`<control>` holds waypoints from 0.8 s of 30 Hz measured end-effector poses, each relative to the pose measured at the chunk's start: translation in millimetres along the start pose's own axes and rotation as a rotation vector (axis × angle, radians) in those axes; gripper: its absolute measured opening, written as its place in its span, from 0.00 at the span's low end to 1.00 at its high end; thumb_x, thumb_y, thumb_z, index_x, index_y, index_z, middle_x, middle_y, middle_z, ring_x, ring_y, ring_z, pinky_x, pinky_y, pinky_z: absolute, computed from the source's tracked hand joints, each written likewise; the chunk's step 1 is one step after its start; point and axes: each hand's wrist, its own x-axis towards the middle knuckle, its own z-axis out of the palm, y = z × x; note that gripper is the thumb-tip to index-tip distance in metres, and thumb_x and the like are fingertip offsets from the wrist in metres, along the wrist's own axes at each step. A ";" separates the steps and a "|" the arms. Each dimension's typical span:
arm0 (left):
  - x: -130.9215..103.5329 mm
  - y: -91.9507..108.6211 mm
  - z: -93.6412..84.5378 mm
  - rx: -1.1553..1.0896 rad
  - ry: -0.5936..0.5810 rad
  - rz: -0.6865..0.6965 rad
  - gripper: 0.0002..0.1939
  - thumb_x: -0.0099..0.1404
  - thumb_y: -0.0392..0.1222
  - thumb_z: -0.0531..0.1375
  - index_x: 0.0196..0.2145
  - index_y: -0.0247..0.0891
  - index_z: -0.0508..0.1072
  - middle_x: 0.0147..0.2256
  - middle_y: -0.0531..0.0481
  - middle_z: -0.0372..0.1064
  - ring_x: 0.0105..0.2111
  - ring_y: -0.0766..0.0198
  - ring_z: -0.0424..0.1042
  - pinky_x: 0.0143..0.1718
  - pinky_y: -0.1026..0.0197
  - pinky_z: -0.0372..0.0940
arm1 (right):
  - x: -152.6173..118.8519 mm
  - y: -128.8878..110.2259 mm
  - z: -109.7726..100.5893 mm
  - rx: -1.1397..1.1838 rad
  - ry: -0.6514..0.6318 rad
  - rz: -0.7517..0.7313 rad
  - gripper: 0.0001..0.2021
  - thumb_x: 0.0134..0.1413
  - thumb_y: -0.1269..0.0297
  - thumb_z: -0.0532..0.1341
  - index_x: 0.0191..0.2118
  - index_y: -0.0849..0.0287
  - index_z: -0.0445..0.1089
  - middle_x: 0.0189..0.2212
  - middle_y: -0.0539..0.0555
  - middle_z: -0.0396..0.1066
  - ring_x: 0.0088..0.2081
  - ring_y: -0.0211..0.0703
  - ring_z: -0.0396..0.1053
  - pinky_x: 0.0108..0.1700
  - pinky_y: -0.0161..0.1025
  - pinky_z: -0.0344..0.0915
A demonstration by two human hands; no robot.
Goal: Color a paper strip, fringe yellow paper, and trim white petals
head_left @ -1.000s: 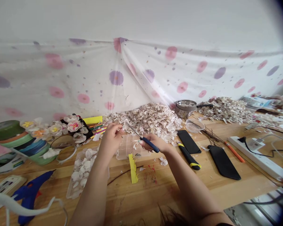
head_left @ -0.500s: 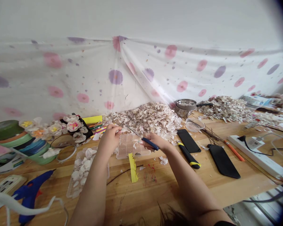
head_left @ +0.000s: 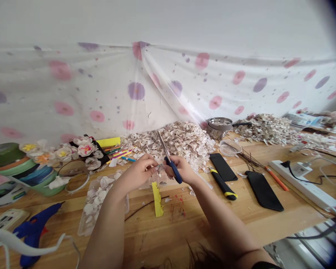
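Blue-handled scissors (head_left: 174,172) are in my right hand (head_left: 182,169), with the blades pointing up and away over the big heap of pale petals (head_left: 184,140). Fingers closed in a pinch, my left hand (head_left: 141,170) meets my right hand above a clear divided tray (head_left: 154,185). A small whitish piece (head_left: 159,169) shows between the fingertips of both hands. Below them, a yellow fringed strip (head_left: 157,200) lies on the wooden table beside a thin dark stick (head_left: 140,209).
Left: a box of white petals (head_left: 96,201), a blue glue gun (head_left: 35,231), green bowls (head_left: 44,179) and made flowers (head_left: 86,149). Right: a yellow-black cutter (head_left: 224,185), black pieces (head_left: 264,190), a power strip (head_left: 305,183) and a metal pot (head_left: 220,129).
Both hands have come together lower down over the clear tray. The scissors have swung to point more upward, and a whitish piece now shows between the fingers.
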 end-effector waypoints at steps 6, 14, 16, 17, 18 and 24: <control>2.3 9.6 2.2 -0.134 0.087 -0.020 0.10 0.64 0.45 0.54 0.34 0.39 0.73 0.36 0.47 0.68 0.39 0.59 0.69 0.40 0.58 0.66 | -3.7 -5.1 5.0 -0.089 0.184 -0.110 0.10 0.48 0.60 0.64 0.27 0.59 0.65 0.17 0.45 0.59 0.19 0.33 0.56 0.22 0.31 0.55; 4.8 33.9 21.6 -0.234 0.176 -0.092 0.11 0.66 0.49 0.53 0.34 0.40 0.68 0.32 0.51 0.63 0.29 0.64 0.66 0.28 0.63 0.62 | -6.7 -3.1 10.5 -0.189 0.378 -0.217 0.11 0.51 0.57 0.61 0.29 0.57 0.63 0.20 0.48 0.63 0.22 0.36 0.58 0.24 0.33 0.57; 4.9 35.5 23.6 -0.204 0.220 -0.063 0.11 0.67 0.48 0.52 0.33 0.39 0.67 0.33 0.51 0.62 0.30 0.64 0.66 0.29 0.63 0.62 | -7.3 -4.7 10.8 -0.157 0.376 -0.215 0.11 0.51 0.56 0.62 0.29 0.57 0.63 0.20 0.48 0.63 0.22 0.36 0.59 0.25 0.34 0.58; 4.8 35.6 23.4 -0.191 0.248 -0.047 0.11 0.68 0.47 0.52 0.33 0.39 0.66 0.33 0.51 0.61 0.31 0.64 0.66 0.30 0.63 0.62 | -6.8 -5.6 11.0 -0.132 0.377 -0.211 0.12 0.51 0.55 0.63 0.30 0.57 0.63 0.20 0.48 0.63 0.22 0.36 0.59 0.25 0.34 0.58; 4.6 35.6 22.4 -0.180 0.275 -0.032 0.11 0.68 0.47 0.51 0.32 0.39 0.66 0.33 0.51 0.61 0.31 0.65 0.66 0.30 0.63 0.62 | -5.8 -6.2 11.1 -0.100 0.375 -0.205 0.13 0.52 0.54 0.62 0.30 0.57 0.62 0.19 0.47 0.63 0.22 0.36 0.59 0.25 0.34 0.58; 0.3 34.7 7.6 -0.053 0.530 0.075 0.10 0.68 0.45 0.52 0.31 0.40 0.65 0.33 0.50 0.62 0.32 0.64 0.64 0.32 0.63 0.62 | 5.2 2.3 9.4 0.018 0.211 -0.205 0.25 0.54 0.36 0.50 0.36 0.56 0.57 0.22 0.48 0.56 0.24 0.38 0.56 0.28 0.38 0.59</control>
